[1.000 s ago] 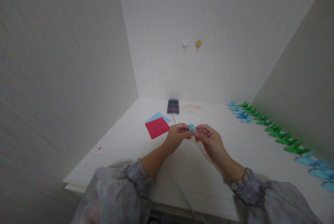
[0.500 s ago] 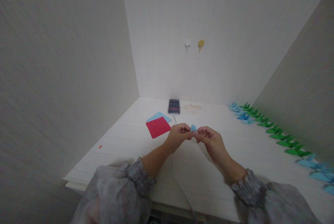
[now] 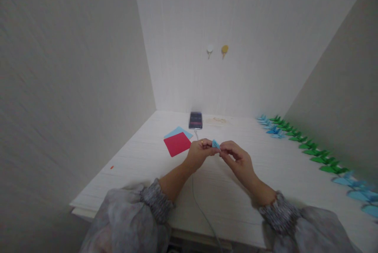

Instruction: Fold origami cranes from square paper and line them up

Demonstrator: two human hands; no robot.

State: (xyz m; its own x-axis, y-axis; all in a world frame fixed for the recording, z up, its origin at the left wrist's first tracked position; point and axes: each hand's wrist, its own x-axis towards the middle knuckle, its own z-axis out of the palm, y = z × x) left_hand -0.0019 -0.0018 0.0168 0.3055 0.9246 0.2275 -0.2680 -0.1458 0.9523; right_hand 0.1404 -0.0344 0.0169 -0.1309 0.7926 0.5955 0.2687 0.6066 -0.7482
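A small folded piece of light blue paper (image 3: 215, 143) is held between both hands above the white table (image 3: 141, 166). My left hand (image 3: 201, 153) pinches it from the left between thumb and fingers; a ring is on one finger. From the right, my right hand (image 3: 238, 158) has thumb and index finger closed at the paper's lower right edge. The fingers hide part of the paper. Left of my left hand lie a red paper sheet (image 3: 177, 144) and, partly beneath it, a light blue sheet (image 3: 179, 130).
A phone (image 3: 195, 120) with a white cable (image 3: 201, 207) lies near the back wall. Along the right side stand rows of green folded paper cranes (image 3: 308, 144) and blue ones (image 3: 276, 132). An orange scrap (image 3: 112, 167) sits at the left. Two hooks (image 3: 225, 49) are on the wall.
The blue folded paper has turned and tilted between my fingers. My right hand has shifted slightly left, its fingers closer over the paper. The view has moved a little.
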